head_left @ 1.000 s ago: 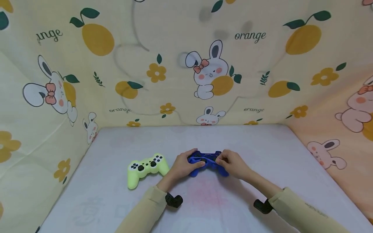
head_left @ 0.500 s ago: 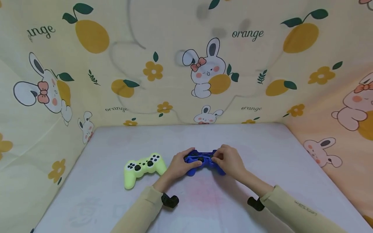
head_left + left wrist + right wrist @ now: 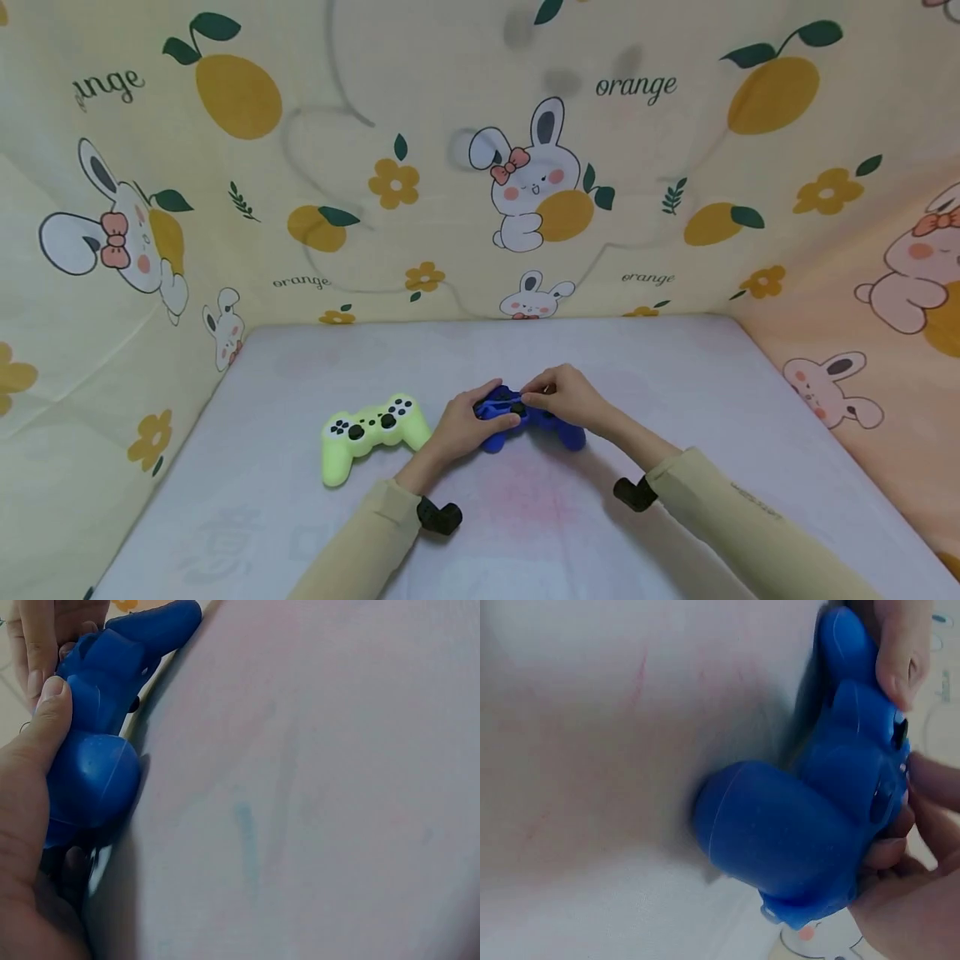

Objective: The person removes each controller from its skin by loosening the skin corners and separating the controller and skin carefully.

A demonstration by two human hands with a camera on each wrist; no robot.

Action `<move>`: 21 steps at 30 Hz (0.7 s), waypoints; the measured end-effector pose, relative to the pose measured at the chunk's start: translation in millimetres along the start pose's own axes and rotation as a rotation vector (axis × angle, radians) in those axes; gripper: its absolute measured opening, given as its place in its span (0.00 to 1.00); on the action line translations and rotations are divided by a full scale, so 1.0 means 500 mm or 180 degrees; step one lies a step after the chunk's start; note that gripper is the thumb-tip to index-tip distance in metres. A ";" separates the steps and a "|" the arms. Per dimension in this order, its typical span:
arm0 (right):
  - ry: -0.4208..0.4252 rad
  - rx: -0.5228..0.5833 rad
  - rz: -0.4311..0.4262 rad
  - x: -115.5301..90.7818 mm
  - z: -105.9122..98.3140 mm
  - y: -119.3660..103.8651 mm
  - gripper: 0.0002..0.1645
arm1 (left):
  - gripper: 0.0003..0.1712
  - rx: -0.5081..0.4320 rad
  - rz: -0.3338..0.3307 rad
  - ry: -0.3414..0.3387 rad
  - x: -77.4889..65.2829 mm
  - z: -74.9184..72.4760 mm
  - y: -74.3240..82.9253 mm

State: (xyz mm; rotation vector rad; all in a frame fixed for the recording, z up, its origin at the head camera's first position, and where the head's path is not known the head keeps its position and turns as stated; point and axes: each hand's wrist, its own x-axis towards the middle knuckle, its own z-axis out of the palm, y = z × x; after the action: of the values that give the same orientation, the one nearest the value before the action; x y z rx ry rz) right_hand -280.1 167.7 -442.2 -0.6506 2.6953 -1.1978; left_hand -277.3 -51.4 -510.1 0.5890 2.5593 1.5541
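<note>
A dark blue game controller [image 3: 504, 393] lies on the table, partly inside a brighter blue, rubbery-looking cover [image 3: 573, 435]. My left hand [image 3: 459, 427] grips its left end, the thumb along the near side. Bent over the controller's upper middle, my right hand [image 3: 573, 398] pinches the cover's edge with thumb and fingers and hides much of the right half. In the left wrist view, the left thumb presses on the cover [image 3: 94, 780] beside a rounded handle. Seen from the right wrist, the cover's other handle [image 3: 772, 825] stands near the table, with right-hand fingers behind it.
Left of my left hand, close to its wrist, lies a pale yellow-green controller [image 3: 373, 429]. The white table [image 3: 525, 533] runs back to a patterned cloth wall [image 3: 435, 183], with more cloth at both sides. Each wrist carries a small black camera [image 3: 439, 517].
My right hand has moved left along the controller's upper side, from its right end toward the middle. The left hand keeps its grip. The view shifted slightly at first.
</note>
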 end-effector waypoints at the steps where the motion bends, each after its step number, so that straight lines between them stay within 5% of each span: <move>1: -0.0035 0.0044 0.0038 0.003 0.000 0.003 0.07 | 0.44 -0.0002 -0.0003 0.0008 -0.001 0.000 0.001; 12: 0.0290 -0.0207 -0.0128 0.009 0.013 0.006 0.03 | 0.44 0.0009 0.0042 0.0039 0.002 0.004 0.005; 21: 0.0099 -0.0115 -0.0087 0.002 0.002 0.012 0.02 | 0.39 -0.0039 0.0143 0.0105 -0.009 0.004 0.010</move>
State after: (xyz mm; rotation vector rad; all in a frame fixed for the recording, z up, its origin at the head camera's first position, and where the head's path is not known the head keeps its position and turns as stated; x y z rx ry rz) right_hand -282.5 170.1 -447.2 -0.6816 2.7485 -1.1778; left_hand -271.1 -49.2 -507.2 0.6290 2.5758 1.6056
